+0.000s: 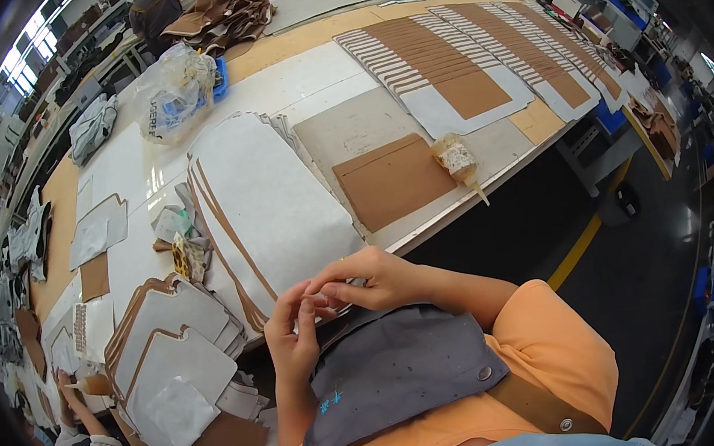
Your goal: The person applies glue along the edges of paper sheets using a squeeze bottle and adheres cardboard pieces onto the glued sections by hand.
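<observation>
My left hand (293, 325) and my right hand (369, 277) meet at the fingertips just above the front of my dark grey apron (405, 364). The fingers of both are bent and pressed together; anything small between them is hidden. Right beyond them lies a tall stack of white sheets with brown edges (273, 201). To its right, a flat brown panel (394, 181) rests on a grey board. A squeeze bottle with yellowish residue and a pointed nozzle (458, 162) lies on its side at that panel's right edge, tip over the table edge.
Overlapping rows of brown-and-white panels (473, 87) fan out at the upper right. A clear plastic bag (177, 90) sits by a blue basket (220, 79). More white panels (175, 344) are stacked at left. A co-worker's hand (65, 384) is near another bottle (93, 385).
</observation>
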`<state>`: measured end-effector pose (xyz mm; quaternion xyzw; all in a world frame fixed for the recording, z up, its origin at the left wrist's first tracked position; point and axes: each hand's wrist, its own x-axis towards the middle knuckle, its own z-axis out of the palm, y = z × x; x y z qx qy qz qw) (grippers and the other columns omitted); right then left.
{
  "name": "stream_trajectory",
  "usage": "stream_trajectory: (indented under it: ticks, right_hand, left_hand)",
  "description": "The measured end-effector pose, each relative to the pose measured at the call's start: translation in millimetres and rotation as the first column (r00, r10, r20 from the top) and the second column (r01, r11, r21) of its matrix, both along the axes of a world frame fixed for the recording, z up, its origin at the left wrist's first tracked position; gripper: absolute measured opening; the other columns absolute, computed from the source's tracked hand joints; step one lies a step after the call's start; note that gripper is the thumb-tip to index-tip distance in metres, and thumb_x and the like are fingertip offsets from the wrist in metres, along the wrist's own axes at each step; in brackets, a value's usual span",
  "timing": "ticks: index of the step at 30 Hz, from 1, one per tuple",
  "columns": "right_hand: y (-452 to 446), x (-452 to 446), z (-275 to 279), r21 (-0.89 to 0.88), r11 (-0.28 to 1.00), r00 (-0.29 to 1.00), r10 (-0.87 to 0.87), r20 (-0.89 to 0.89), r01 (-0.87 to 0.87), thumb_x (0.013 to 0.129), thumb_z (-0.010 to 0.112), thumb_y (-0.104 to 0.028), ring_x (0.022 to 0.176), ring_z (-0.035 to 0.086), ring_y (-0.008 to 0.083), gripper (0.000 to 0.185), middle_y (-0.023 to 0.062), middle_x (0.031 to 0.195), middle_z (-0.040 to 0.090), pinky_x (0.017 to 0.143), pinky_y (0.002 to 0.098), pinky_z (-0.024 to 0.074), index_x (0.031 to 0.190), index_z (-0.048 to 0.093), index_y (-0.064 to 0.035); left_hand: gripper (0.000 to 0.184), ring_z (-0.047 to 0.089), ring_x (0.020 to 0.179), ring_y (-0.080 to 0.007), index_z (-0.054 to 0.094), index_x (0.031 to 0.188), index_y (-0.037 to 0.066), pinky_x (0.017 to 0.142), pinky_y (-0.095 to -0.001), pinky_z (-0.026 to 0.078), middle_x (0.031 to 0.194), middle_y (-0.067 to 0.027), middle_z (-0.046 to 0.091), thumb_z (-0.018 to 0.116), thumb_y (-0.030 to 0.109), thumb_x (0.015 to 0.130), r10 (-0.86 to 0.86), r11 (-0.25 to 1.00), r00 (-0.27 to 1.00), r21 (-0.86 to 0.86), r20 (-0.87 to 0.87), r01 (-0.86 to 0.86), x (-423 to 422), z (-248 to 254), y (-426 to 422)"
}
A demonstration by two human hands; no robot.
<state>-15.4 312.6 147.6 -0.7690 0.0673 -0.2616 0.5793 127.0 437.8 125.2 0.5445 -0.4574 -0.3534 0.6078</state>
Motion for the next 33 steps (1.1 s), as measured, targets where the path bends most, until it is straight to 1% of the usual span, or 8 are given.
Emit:
stream_trajectory:
  ticks: [2, 6, 11, 20, 24, 27, 30, 33]
  right_hand:
    - [0.5, 1.7, 5.7, 0.029, 0.997, 0.998, 0.069, 0.01, -0.07, 0.09, 0.052, -0.008, 0.069, 0.062, 0.0113, 0.019, 0.0078, 0.081, 0.065, 0.065, 0.0252, 0.0506, 0.107, 0.06, -0.001]
    - [-5.1, 1.6, 0.7, 0.061, 0.998, 0.994, 0.013, -0.108, -0.006, 0.091, 0.051, -0.009, 0.068, 0.062, 0.011, 0.021, 0.0069, 0.077, 0.065, 0.064, 0.0245, 0.0511, 0.108, 0.06, -0.0015]
    - [-16.0, -2.9, -10.0, 0.117, 0.982, 0.987, -0.139, -0.08, 0.148, 0.091, 0.05, -0.011, 0.062, 0.062, 0.0108, 0.02, 0.0052, 0.072, 0.064, 0.059, 0.0236, 0.05, 0.106, 0.061, -0.0026]
    - [-41.4, -21.7, -15.0, 0.091, 0.94, 0.943, -0.322, -0.09, 0.33, 0.091, 0.05, -0.01, 0.061, 0.061, 0.0098, 0.021, 0.0047, 0.071, 0.064, 0.056, 0.0221, 0.0483, 0.106, 0.061, -0.0016]
    - [-45.2, -27.5, -20.6, 0.122, 0.923, 0.924, -0.343, -0.17, 0.365, 0.091, 0.05, -0.009, 0.062, 0.061, 0.0093, 0.021, 0.0058, 0.073, 0.064, 0.058, 0.0222, 0.0488, 0.106, 0.061, -0.0009]
    - [-51.4, -29.6, -18.1, 0.026, 0.926, 0.917, -0.367, -0.158, 0.376, 0.09, 0.051, -0.009, 0.064, 0.062, 0.01, 0.021, 0.0069, 0.075, 0.065, 0.06, 0.0225, 0.0495, 0.107, 0.06, -0.0006]
    - [-69.2, -40.8, -14.4, -0.131, 0.859, 0.851, -0.51, -0.122, 0.495, 0.089, 0.052, -0.009, 0.069, 0.063, 0.0116, 0.022, 0.0081, 0.079, 0.065, 0.064, 0.0234, 0.0502, 0.108, 0.059, -0.0001]
    - [-103.9, -66.6, -11.6, -0.389, 0.652, 0.68, -0.729, -0.084, 0.651, 0.088, 0.055, -0.011, 0.084, 0.064, 0.0221, 0.022, 0.014, 0.092, 0.065, 0.072, 0.0291, 0.0498, 0.106, 0.059, -0.0007]
  left_hand:
    - [0.022, 0.062, 0.076, -0.0148, 0.054, 0.111, -0.002, 0.069, -0.0257, 0.048, 0.083, -0.0101, 0.063, 0.045, 0.007, 0.094, 0.049, 0.998, 0.996, -0.054, 0.074, -0.045, 1.8, 6.1, -2.8]
    - [0.022, 0.06, 0.077, -0.0138, 0.053, 0.112, -0.002, 0.071, -0.0258, 0.047, 0.082, -0.0092, 0.063, 0.044, 0.009, 0.094, 0.123, 0.992, 0.99, -0.038, 0.074, -0.12, 20.9, 4.3, 2.3]
    - [0.024, 0.058, 0.077, -0.013, 0.052, 0.113, -0.002, 0.071, -0.0255, 0.047, 0.082, -0.0086, 0.062, 0.044, 0.011, 0.095, 0.2, 0.98, 0.98, 0.014, -0.003, -0.2, 27.7, -7.7, 5.8]
    - [0.024, 0.058, 0.077, -0.0133, 0.052, 0.113, -0.001, 0.073, -0.0264, 0.047, 0.082, -0.0082, 0.062, 0.044, 0.012, 0.095, 0.202, 0.979, 0.979, -0.022, 0.023, -0.202, 39.6, -14.0, -14.8]
    - [0.024, 0.059, 0.078, -0.0139, 0.052, 0.114, -0.001, 0.075, -0.0268, 0.046, 0.083, -0.0089, 0.062, 0.044, 0.011, 0.095, 0.178, 0.983, 0.984, -0.039, 0.01, -0.178, 39.7, -13.1, -23.7]
    - [0.024, 0.059, 0.079, -0.0139, 0.053, 0.113, -0.001, 0.077, -0.027, 0.046, 0.084, -0.009, 0.062, 0.044, 0.011, 0.094, 0.191, 0.982, 0.981, -0.019, 0.037, -0.191, 41.0, -14.7, -25.7]
    - [0.022, 0.059, 0.082, -0.015, 0.055, 0.11, -0.001, 0.079, -0.028, 0.046, 0.086, -0.0091, 0.062, 0.044, 0.01, 0.094, 0.262, 0.965, 0.96, -0.021, 0.102, -0.261, 47.1, -19.1, -25.9]
    - [0.023, 0.059, 0.087, -0.0157, 0.055, 0.11, -0.002, 0.082, -0.0281, 0.045, 0.09, -0.0092, 0.062, 0.043, 0.01, 0.095, 0.31, 0.951, 0.938, -0.045, 0.153, -0.307, 52.1, -26.6, -29.1]
